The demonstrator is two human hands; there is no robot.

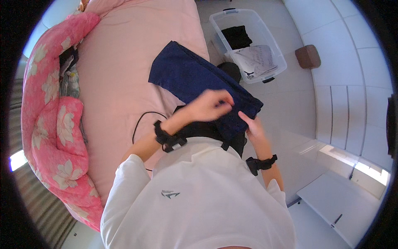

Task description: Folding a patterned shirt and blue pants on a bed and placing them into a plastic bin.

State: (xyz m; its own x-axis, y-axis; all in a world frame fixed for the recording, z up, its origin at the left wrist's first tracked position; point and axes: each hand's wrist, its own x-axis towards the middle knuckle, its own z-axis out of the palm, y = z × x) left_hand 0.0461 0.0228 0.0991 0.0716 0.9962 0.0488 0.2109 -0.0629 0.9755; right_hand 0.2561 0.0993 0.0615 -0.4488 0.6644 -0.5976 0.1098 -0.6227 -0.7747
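A folded navy blue garment lies slantwise from the pink bed sheet across my lap. My right hand holds the garment's near right end, thumb on top and fingers hidden beneath the cloth. Over the middle of the fabric is my left hand, blurred, with its fingers curled; whether it touches the cloth I cannot tell. Each wrist wears a black strap with a small device.
A clear plastic storage box on the floor holds a black folded cloth and a light printed garment. A pink floral comforter lines the bed's left side. A brown stool stands by white cabinets. A black cable lies on the bed.
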